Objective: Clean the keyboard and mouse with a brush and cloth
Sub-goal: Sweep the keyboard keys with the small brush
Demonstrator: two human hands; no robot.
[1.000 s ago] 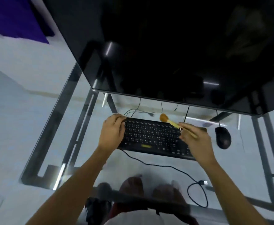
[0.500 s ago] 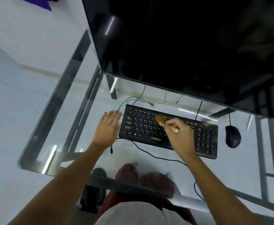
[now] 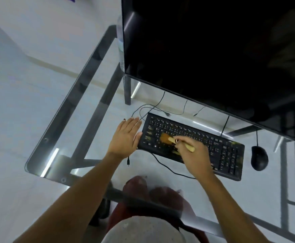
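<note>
Brushing stage, judged under way. Right hand grips brush, bristles on left part of keyboard. Left hand flat, fingers straight, at keyboard's 9 o'clock end. Mouse at 3 o'clock, untouched — cloth wipe left (no cloth visible).

The right hand covers the middle of the flat black keyboard, and the brown-bristled brush with the pale wooden handle is smeared with blur. Key legends are way too tiny to read. The big dark monitor screen runs off the top and right edges.
</note>
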